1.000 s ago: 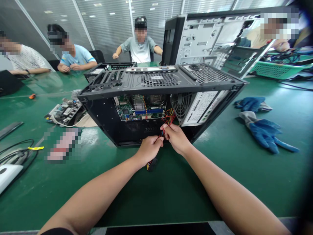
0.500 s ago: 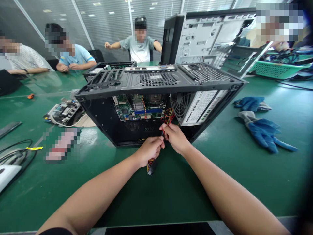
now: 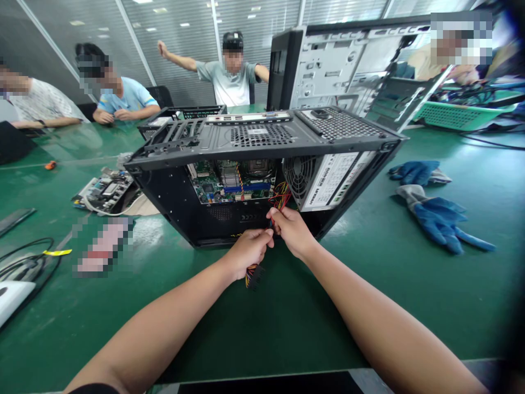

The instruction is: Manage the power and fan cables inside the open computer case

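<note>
A black computer case (image 3: 172, 148) lies on the green table with its open side facing me. Inside are a motherboard (image 3: 229, 183) and, at the right, a power supply (image 3: 328, 180) with a fan grille. Coloured power cables (image 3: 282, 196) run from beside the power supply down to my hands. My left hand (image 3: 251, 249) is closed round the bundle, and a dark multi-pin connector (image 3: 255, 276) hangs below it. My right hand (image 3: 289, 227) pinches the same cables just above, close to the left fingertips. Both hands hide part of the bundle.
Behind stands another opened case (image 3: 283, 71). Blue work gloves (image 3: 438, 216) lie at the right, near a green basket (image 3: 463, 115) of cables. Loose circuit boards (image 3: 106, 189) and black cords (image 3: 45, 262) are on the left. Several people sit around the table.
My hands keep their grip on the cables with hardly any movement. The connector below my left hand has turned slightly. Across the table, a person's arm has risen.
</note>
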Motion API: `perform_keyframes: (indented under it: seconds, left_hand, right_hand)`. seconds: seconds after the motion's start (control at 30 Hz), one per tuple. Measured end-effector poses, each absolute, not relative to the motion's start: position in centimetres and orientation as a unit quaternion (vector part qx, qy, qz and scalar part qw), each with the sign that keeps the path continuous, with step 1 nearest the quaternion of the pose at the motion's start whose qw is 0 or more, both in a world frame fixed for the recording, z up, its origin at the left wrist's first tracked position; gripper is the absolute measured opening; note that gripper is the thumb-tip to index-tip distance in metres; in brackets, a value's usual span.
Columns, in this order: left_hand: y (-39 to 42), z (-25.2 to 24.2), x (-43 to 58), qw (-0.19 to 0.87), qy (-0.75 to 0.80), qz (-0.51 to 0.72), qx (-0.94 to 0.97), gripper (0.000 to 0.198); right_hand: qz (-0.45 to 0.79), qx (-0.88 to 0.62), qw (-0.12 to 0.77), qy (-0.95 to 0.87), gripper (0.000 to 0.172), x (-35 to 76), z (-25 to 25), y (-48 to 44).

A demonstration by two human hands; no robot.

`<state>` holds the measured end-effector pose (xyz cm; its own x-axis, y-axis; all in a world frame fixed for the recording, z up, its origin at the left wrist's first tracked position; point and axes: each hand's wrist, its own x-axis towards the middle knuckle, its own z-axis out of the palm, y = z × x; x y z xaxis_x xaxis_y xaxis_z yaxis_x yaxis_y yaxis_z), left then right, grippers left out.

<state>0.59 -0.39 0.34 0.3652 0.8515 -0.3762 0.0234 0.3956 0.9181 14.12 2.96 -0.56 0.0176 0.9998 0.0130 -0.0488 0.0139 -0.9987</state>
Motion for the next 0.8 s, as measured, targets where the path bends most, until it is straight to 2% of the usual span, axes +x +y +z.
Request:
perform_keyframes:
  seconds: [0.23,0.5,0.8]
  left_hand:
    - [-0.55,0.58,0.49,0.604,0.518,0.298,0.528,0.034]
    - [-0.40,0.49,0.47,0.727,0.449,0.292,0.429,0.036]
    - [-0.59,0.43,0.50,0.717,0.451,0.293,0.444,0.036]
  right_hand:
    - [0.507,-0.485,0.521,-0.487,0.035,14.05,-0.61,2.96]
    - [0.524,-0.485,0.515,-0.474,0.035,14.09,-0.57,2.98]
    - [0.523,-0.483,0.511,-0.481,0.034,14.08,-0.33,2.87]
